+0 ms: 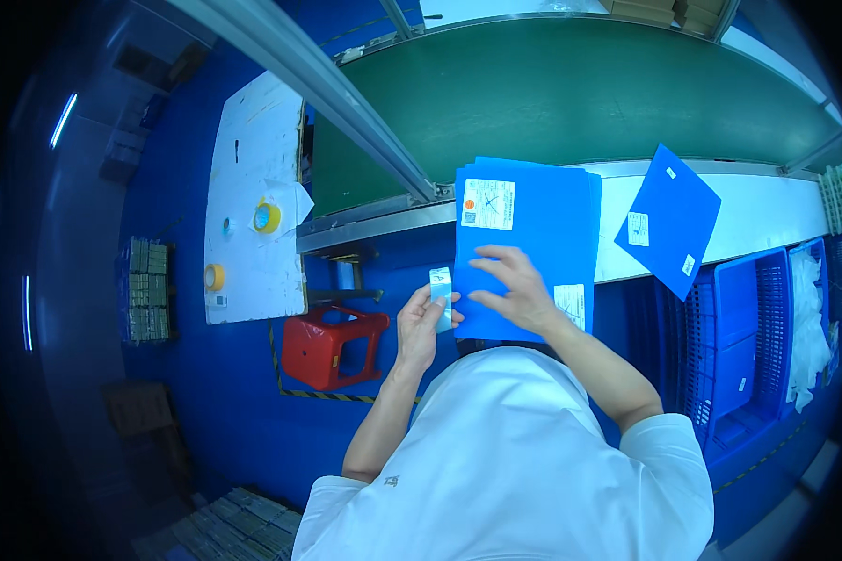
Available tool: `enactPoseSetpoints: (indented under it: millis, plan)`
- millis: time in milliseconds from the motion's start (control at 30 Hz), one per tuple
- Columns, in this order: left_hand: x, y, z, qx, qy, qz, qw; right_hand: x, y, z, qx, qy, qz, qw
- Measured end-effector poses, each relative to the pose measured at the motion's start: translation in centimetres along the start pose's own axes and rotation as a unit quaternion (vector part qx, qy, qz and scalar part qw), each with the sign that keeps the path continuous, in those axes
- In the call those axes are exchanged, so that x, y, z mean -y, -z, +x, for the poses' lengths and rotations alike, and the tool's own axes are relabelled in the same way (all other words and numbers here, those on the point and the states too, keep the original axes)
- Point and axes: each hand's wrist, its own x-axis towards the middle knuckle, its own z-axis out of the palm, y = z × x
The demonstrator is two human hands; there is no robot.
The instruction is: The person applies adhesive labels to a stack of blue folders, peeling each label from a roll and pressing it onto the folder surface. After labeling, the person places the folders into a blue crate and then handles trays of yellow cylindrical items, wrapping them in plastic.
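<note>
Half-hidden small box (441, 294) behind left hand (419, 327)

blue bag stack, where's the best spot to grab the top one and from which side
Probably the near left corner of the blue bag stack, coming from the person's side. The bags lie flat with the far end against the conveyor rail, while the near edge overhangs toward the body. The right hand already rests flat there; the left hand, holding a small box, sits beside that corner.
</note>
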Motion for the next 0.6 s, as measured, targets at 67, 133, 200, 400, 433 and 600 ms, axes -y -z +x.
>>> enactPoseSetpoints:
  millis: [67,133,200,400,433,600]
  plan:
    - [0.1,0.7,-0.4,0.023,-0.007,-0.007,1.000,1.2,-2.8,0.7,0.025,-0.007,0.013,1.000]
    - [0.1,1.6,-0.7,0.041,-0.009,-0.022,0.999,1.3,-4.4,1.0,0.053,0.001,-0.005,0.999]
    - [0.4,2.7,-1.0,0.058,-0.011,-0.037,0.998,1.4,-5.5,0.4,0.073,0.012,-0.013,0.997]
    - [1.2,5.4,-1.1,0.072,0.006,-0.029,0.997,2.1,-8.3,-0.8,0.076,-0.046,0.003,0.996]
    - [1.3,5.8,-1.1,0.073,0.005,-0.014,0.997,1.8,-8.8,-1.0,0.076,-0.063,0.026,0.995]
    - [2.0,7.6,-0.9,0.093,-0.010,0.052,0.994,2.7,-9.8,-1.6,0.093,-0.206,0.119,0.967]
